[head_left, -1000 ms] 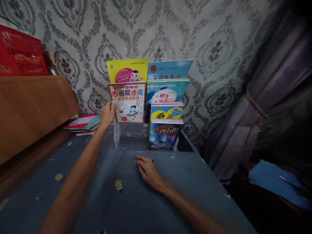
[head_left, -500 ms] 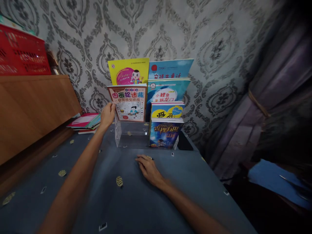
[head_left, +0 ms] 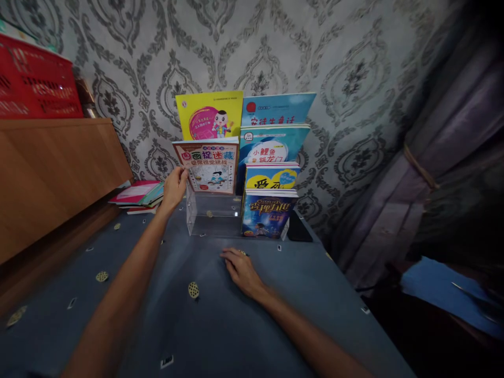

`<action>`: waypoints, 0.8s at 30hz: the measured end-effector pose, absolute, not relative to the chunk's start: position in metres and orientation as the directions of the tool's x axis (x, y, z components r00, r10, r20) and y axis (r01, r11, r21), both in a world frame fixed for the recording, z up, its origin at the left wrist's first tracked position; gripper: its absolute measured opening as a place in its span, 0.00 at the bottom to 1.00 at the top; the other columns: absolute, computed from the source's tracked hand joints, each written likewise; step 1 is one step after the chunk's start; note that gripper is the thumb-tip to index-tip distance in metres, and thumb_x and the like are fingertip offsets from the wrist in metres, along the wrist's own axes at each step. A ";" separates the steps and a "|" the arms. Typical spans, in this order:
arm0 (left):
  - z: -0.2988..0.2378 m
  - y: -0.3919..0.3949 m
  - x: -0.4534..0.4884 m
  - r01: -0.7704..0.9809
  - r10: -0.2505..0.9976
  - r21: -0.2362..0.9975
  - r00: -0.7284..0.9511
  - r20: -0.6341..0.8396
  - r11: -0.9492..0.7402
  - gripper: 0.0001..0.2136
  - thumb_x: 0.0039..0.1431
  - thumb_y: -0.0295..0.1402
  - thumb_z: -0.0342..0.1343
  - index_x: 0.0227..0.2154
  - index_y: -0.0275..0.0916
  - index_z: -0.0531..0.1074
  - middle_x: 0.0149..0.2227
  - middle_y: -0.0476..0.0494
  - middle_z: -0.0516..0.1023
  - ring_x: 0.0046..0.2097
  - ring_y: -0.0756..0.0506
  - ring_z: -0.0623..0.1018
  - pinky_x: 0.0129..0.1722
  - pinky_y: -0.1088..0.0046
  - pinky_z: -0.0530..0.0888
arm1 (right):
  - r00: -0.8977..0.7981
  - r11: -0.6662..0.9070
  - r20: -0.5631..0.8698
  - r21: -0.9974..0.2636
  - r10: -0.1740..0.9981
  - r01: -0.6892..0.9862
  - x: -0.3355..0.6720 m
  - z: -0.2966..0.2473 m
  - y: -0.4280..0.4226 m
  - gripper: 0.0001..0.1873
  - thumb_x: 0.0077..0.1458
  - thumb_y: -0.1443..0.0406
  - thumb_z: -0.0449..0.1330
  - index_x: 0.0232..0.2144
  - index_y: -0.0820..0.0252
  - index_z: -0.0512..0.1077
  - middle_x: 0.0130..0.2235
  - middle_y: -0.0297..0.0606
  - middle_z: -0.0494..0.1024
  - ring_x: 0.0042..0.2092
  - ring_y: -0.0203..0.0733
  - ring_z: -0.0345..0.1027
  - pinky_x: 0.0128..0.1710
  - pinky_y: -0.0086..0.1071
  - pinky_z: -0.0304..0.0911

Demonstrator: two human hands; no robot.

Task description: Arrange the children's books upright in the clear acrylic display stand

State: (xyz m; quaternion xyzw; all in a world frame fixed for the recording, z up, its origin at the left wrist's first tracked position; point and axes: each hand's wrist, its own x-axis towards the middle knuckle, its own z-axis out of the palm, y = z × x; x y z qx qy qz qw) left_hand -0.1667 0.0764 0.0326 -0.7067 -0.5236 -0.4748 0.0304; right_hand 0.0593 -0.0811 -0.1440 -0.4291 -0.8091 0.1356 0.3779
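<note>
My left hand (head_left: 175,187) is closed on the left edge of a picture book (head_left: 212,167) with a brown-bordered cover. The book stands in a clear stepped rack (head_left: 214,226), tilted slightly forward, in front of a yellow book (head_left: 209,115). My right hand (head_left: 241,269) rests on the blue tablecloth (head_left: 220,325) in front of the rack, holding nothing, its fingers loosely extended. In the rack's right column stand two blue books, a blue and yellow book (head_left: 271,177) and a dark blue book (head_left: 268,216) at the front.
A stack of books or booklets (head_left: 139,194) lies at the left beside a wooden cabinet (head_left: 59,178), which bears a red basket (head_left: 39,79). A dark flat object (head_left: 299,230) lies right of the rack. Patterned wallpaper is behind; a tied curtain (head_left: 397,210) hangs at the right.
The top of the picture book in my left hand has tipped slightly forward, away from the yellow book. My right hand stays on the cloth. The view has shifted a little.
</note>
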 end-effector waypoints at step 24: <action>-0.080 0.101 -0.330 0.889 0.784 0.324 -0.444 0.435 0.324 0.21 0.65 0.29 0.44 0.59 0.31 0.66 0.61 0.19 0.66 0.63 0.26 0.66 0.54 0.44 0.70 | -0.360 0.601 0.490 -0.539 0.794 0.590 0.063 -0.150 -0.076 0.19 0.64 0.72 0.50 0.48 0.56 0.79 0.50 0.45 0.81 0.51 0.47 0.76 0.53 0.43 0.72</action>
